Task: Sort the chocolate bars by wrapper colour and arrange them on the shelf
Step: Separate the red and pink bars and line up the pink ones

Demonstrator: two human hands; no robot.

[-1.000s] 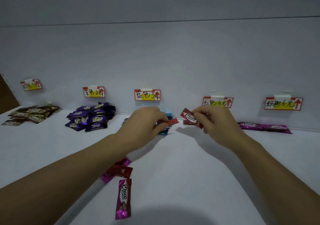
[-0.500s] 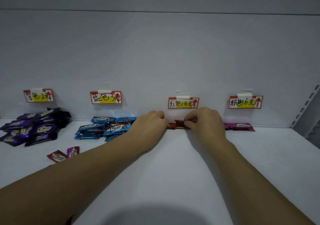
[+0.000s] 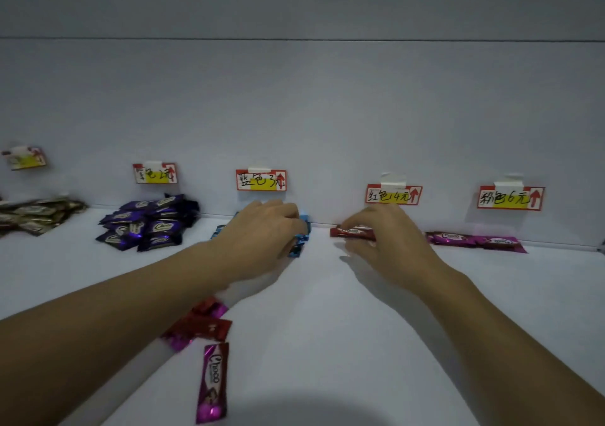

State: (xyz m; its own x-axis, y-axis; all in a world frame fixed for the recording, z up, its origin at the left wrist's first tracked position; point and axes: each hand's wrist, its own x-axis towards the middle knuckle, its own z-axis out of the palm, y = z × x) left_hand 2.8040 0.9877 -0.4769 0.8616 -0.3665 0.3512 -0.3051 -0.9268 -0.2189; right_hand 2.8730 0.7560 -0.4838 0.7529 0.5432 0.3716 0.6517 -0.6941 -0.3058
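One glossy red bar (image 3: 352, 231) lies under right fingers (image 3: 355, 225); left fingers' (image 3: 288, 219) hold unclear.

A shop-style display: a white shelf (image 3: 327, 294) with handwritten price tags (image 3: 261, 180) taped above colour-sorted piles of chocolate bars (image 3: 150, 225)

- Five price tags are taped in a row to the white back wall (image 3: 327, 114).
- Handwritten characters, a yellow patch and a red arrow are shown on the blue tag (image 3: 261, 180), red tag (image 3: 394, 194) and pink tag (image 3: 510, 198).
- The leftmost tag (image 3: 26, 158) is blurred.
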